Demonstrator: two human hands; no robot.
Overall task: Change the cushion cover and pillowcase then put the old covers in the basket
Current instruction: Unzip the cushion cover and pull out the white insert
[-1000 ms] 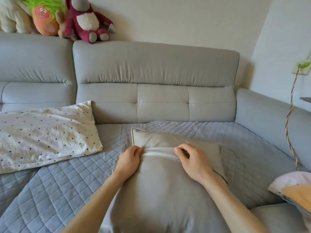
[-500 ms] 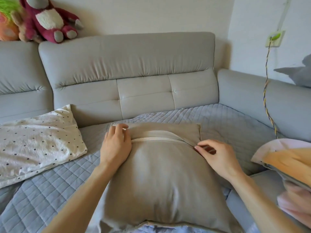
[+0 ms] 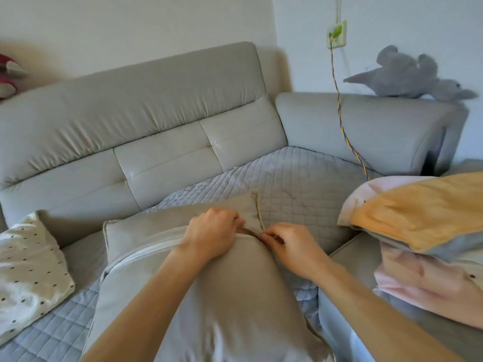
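The beige cushion (image 3: 230, 304) lies beneath both hands: the left hand (image 3: 211, 236) grips its cover (image 3: 249, 218) with curled fingers (image 3: 230, 216), and the right hand (image 3: 292, 244) pinches the zip (image 3: 146, 253) at its end, perhaps the pull.

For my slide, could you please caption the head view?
Left hand and right hand grip the beige cushion at its zipper.

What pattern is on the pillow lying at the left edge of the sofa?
The pillow is white with small dark dots; the head view shows it.

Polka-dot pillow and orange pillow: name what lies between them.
Head view: the beige cushion on the quilted cover, left hand and right hand gripping its zipper edge.
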